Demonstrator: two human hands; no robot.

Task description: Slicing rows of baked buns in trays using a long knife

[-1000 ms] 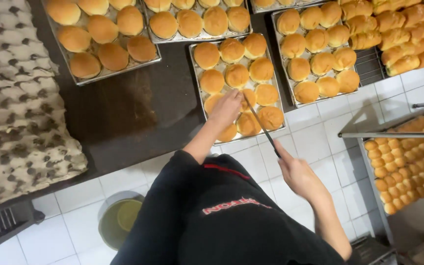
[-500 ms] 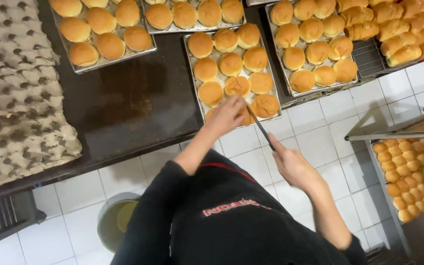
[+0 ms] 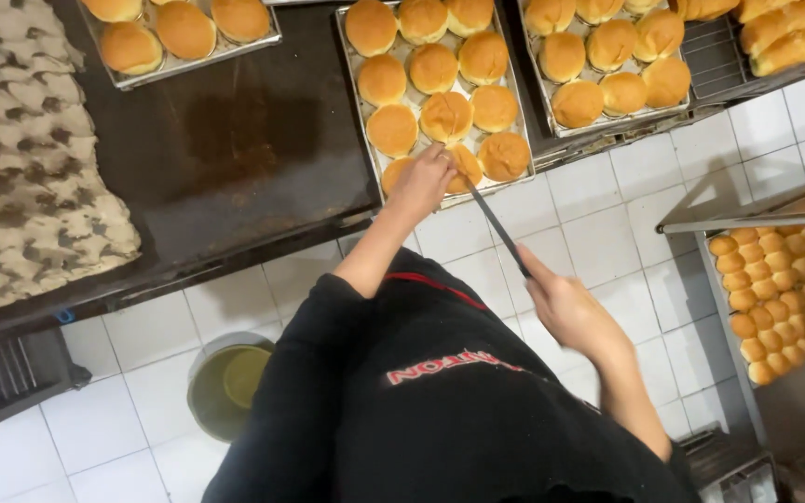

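At the worktop's front edge, the left hand (image 3: 418, 183) closes its grip on a golden bun (image 3: 463, 168) in the near row of a metal tray (image 3: 358, 116), while the right hand (image 3: 567, 312) grips a long dark knife (image 3: 497, 226) angled into that bun.

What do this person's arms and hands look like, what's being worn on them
Both hands are bare: no gloves, rings or watch show on the left hand or the right hand. The forearms are uncovered. Loose black sleeves end near the elbows, part of a black top with a thin red stripe and red lettering.
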